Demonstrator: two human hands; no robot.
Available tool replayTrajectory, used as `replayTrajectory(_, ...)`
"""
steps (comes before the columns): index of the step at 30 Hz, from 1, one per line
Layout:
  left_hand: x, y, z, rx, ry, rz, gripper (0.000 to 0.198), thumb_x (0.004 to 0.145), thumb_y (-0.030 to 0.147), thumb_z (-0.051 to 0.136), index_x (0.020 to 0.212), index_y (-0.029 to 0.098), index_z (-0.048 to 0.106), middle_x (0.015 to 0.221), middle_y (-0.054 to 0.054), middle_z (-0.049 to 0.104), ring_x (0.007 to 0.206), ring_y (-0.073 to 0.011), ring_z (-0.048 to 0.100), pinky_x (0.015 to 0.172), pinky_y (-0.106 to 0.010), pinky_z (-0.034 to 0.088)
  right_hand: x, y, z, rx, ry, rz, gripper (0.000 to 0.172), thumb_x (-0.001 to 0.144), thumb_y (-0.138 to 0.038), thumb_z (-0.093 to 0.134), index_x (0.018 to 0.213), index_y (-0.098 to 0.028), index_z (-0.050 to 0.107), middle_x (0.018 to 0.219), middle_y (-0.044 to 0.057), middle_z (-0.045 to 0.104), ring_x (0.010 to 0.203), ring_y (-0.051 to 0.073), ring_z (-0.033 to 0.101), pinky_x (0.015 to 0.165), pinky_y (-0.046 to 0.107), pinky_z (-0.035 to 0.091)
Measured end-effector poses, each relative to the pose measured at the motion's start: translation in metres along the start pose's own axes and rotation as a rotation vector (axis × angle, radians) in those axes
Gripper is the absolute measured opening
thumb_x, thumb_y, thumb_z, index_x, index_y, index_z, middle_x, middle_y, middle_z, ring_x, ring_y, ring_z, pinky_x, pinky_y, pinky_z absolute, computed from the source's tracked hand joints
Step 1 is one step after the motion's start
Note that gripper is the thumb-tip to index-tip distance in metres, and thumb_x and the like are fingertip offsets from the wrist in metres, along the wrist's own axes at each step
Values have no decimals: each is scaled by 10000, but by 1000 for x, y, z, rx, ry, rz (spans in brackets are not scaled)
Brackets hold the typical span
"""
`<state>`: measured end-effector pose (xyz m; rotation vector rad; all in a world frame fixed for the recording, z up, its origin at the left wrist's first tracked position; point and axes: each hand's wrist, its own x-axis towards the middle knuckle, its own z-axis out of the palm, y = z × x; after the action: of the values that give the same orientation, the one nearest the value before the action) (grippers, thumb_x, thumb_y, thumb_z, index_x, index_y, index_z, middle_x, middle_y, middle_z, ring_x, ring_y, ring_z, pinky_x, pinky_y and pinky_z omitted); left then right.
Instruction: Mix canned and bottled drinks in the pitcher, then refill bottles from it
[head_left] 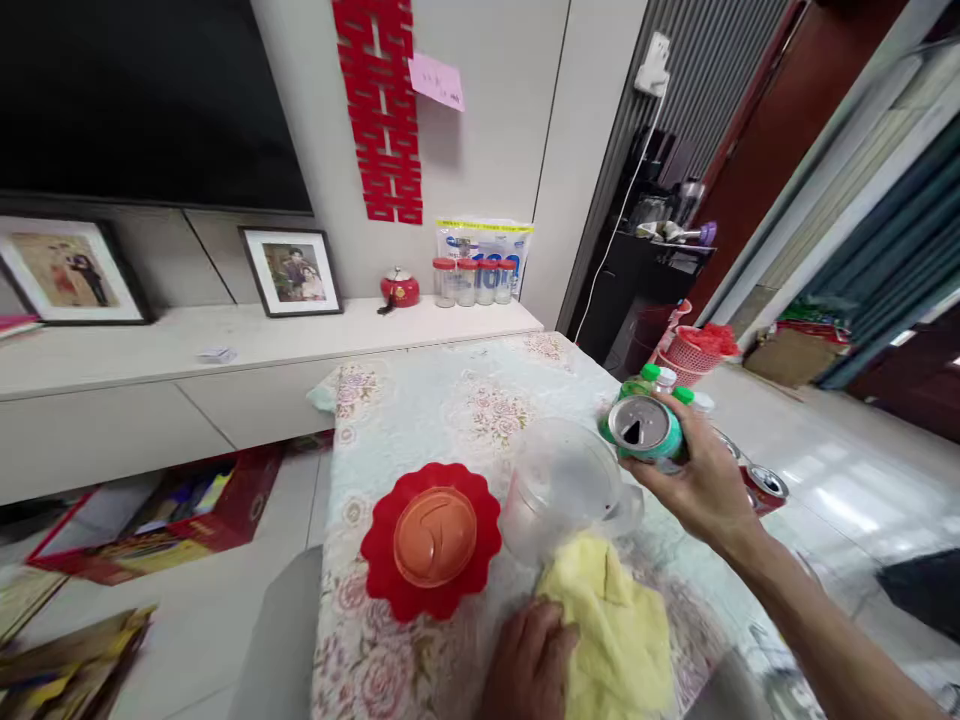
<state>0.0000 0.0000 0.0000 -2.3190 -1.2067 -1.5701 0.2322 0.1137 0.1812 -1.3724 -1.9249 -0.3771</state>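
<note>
My right hand is wrapped round a green drink can, its opened top tilted toward me. The can is at the right side of the table, in front of several bottles with green and white caps. My left hand is at the near edge, fingers curled at the left side of a yellow cloth; it is slightly blurred. Between the hands, just beyond the cloth, stands a clear plastic pitcher with its handle to the right. A red scalloped dish with an orange-brown centre lies left of the pitcher.
A flowered cloth covers the table. Red cans stand by my right forearm. Behind, a white cabinet bears framed photos, a red pot and lidded glass jars. A red box sits on the floor at left.
</note>
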Motion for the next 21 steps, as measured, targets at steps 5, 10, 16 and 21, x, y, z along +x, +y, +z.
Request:
replayTrajectory(5,3,-6,2,-11,8,41,429,1154,204,334,923,212,696,878,-22,810,798,-164,805,738,-268,660,6,2,-3,-79,-52,-127,694,912,-370,745,1516,-145,486,1329,217,677,1208,413,670,990,594,587)
replayTrajectory(10,1,-9,0,-36,-24,59,430,1147,182,317,977,203,711,914,-44,811,854,-176,806,780,-281,672,11,0,-6,-97,-92,-219,635,924,-276,698,1510,-160,480,1362,210,663,1220,401,637,1011,600,564)
replayTrajectory(16,5,-10,-4,-54,-53,101,431,1135,147,297,983,190,698,897,-55,803,840,-177,802,766,-281,672,13,-1,-8,-122,-107,-276,646,904,-213,675,1511,-150,463,1338,213,654,1188,399,624,979,610,567)
replayTrajectory(21,8,-11,-7,-53,-79,122,417,1121,121,301,1000,184,695,901,-59,802,839,-178,801,764,-281,671,14,-3,-10,-141,-123,-297,633,891,-179,670,1489,-113,474,1319,234,647,1175,400,615,959,600,577)
